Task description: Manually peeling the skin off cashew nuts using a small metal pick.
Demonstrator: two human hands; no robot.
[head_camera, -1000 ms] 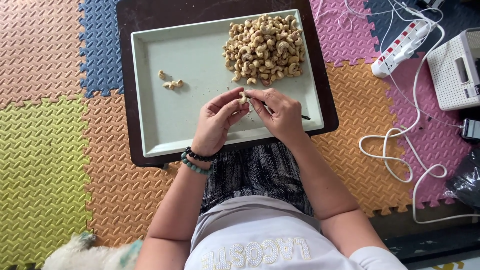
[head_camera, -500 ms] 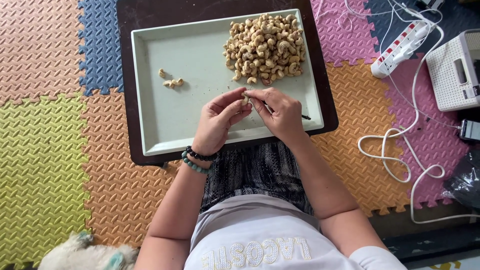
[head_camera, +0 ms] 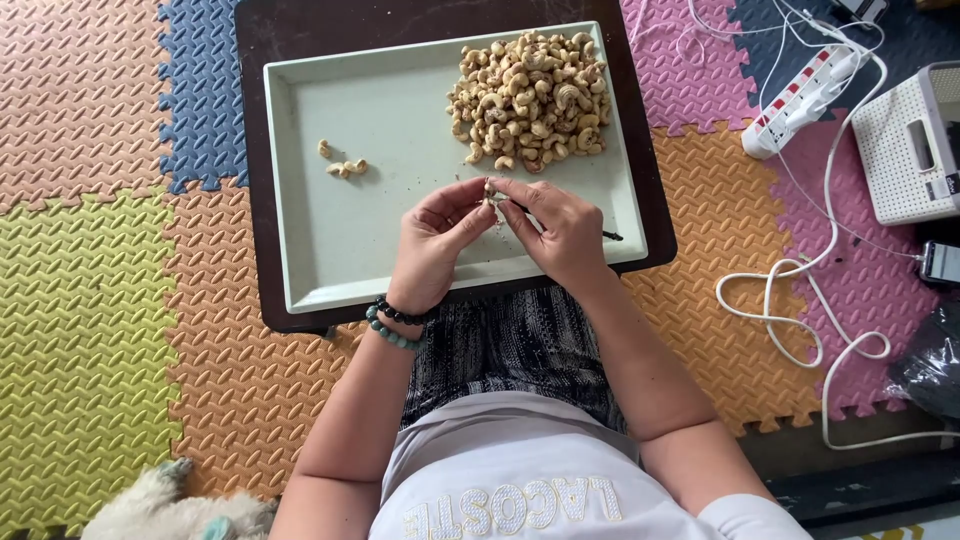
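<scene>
Both hands pinched one small pale cashew nut (head_camera: pixel 490 190) above the pale green rectangular plastic tray (head_camera: pixel 400 110): the left hand (head_camera: pixel 435 245) from the left, the right hand (head_camera: pixel 560 228) from the right. A big heap of cashew nuts (head_camera: pixel 527 98) lay just behind them, a few loose nuts (head_camera: pixel 343 163) well apart at the left. The tray sat on a dark brown bench (head_camera: pixel 300 20).

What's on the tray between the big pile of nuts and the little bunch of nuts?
Nothing: the head view shows bare tray between big pile and little bunch.
</scene>
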